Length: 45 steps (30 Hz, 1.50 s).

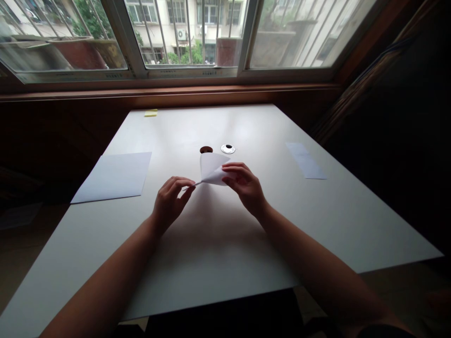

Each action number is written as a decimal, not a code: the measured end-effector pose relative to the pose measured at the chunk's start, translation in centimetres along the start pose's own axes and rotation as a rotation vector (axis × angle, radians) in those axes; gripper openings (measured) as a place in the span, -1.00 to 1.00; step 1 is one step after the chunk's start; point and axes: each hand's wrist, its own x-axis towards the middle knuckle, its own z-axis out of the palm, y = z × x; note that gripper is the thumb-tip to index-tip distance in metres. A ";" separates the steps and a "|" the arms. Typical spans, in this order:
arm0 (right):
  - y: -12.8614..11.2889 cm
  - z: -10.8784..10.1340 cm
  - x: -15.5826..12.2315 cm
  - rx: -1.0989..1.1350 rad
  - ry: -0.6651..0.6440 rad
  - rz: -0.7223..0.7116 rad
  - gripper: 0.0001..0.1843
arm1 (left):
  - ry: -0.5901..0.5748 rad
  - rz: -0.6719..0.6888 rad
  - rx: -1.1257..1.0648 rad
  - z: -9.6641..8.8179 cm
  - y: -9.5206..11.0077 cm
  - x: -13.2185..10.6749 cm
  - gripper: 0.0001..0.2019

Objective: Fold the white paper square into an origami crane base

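Observation:
A folded sheet of white paper (213, 165) is held up over the middle of the white table (197, 263). My left hand (173, 199) pinches its narrow, pointed end between thumb and fingers. On the other side, my right hand (244, 185) grips the wider part, with the thumb below and the fingers along the top. The paper fans out away from me between the two hands, and a soft shadow lies on the table under it. Part of the right side is hidden behind my right fingers.
Flat white sheets (114, 177) lie at the table's left edge, and a narrow paper strip (306, 161) at the right. Behind the folded paper are a round hole (206, 149) and a round silvery cover (228, 149). Yellow sticky notes (151, 113) sit near the back edge, before the window (190, 33).

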 end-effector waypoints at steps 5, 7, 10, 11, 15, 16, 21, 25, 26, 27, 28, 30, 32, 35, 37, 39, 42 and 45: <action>-0.5 0.6 -0.4 -0.232 -0.127 -0.178 -0.74 | 0.004 0.093 0.146 0.0 -0.2 -0.5 -0.65; -0.5 0.8 -0.4 -0.315 -0.158 -0.256 -0.68 | 0.012 0.145 0.171 0.0 -0.2 -0.6 -0.50; -0.5 0.8 -0.4 -0.404 -0.182 -0.343 -0.61 | -0.022 0.181 0.195 -0.2 0.2 -0.5 -0.45; -0.4 0.8 -0.4 -0.428 -0.192 -0.366 -0.59 | -0.046 0.163 0.202 -0.3 0.4 -0.4 -0.50; -0.3 0.7 -0.4 -0.498 -0.234 -0.431 -0.53 | -0.061 0.093 0.134 -0.4 1.2 -0.1 -0.63; -0.2 0.7 -0.4 -0.507 -0.243 -0.431 -0.52 | -0.050 0.081 0.112 -0.4 1.2 -0.1 -0.64; 0.0 0.6 -0.5 -0.532 -0.290 -0.360 -0.50 | -0.037 0.047 0.071 -0.3 1.0 -0.2 -0.70; 0.3 0.4 -0.6 -0.536 -0.267 -0.309 -0.53 | -0.015 0.029 0.072 -0.3 0.9 -0.1 -0.75; 0.4 0.4 -0.6 -0.529 -0.261 -0.300 -0.54 | -0.008 0.023 0.074 -0.4 0.9 -0.1 -0.76; 0.5 0.4 -0.6 -0.520 -0.261 -0.295 -0.55 | -0.001 0.017 0.075 -0.4 0.9 0.0 -0.77; 0.6 0.3 -0.6 -0.511 -0.266 -0.292 -0.56 | 0.003 0.011 0.076 -0.4 0.9 0.0 -0.78; 0.8 0.3 -0.6 -0.493 -0.284 -0.293 -0.58 | -0.005 0.004 0.080 -0.4 0.8 -0.1 -0.80; 0.8 0.4 -0.6 -0.486 -0.301 -0.302 -0.60 | -0.028 0.009 0.090 -0.4 0.7 -0.2 -0.81; 0.8 0.5 -0.6 -0.495 -0.315 -0.312 -0.60 | -0.052 0.027 0.108 -0.4 0.5 -0.3 -0.80; 0.7 0.6 -0.6 -0.495 -0.322 -0.317 -0.58 | -0.045 0.042 0.115 -0.4 0.6 -0.3 -0.80; 0.6 0.7 -0.7 -0.481 -0.321 -0.327 -0.56 | -0.027 0.050 0.116 -0.5 0.6 -0.3 -0.80; 0.5 0.7 -0.7 -0.457 -0.293 -0.354 -0.56 | 0.011 0.048 0.116 -0.5 0.6 -0.2 -0.80; 0.4 0.5 -0.8 -0.506 -0.230 -0.404 -0.58 | 0.049 0.046 0.113 -0.4 0.6 -0.2 -0.79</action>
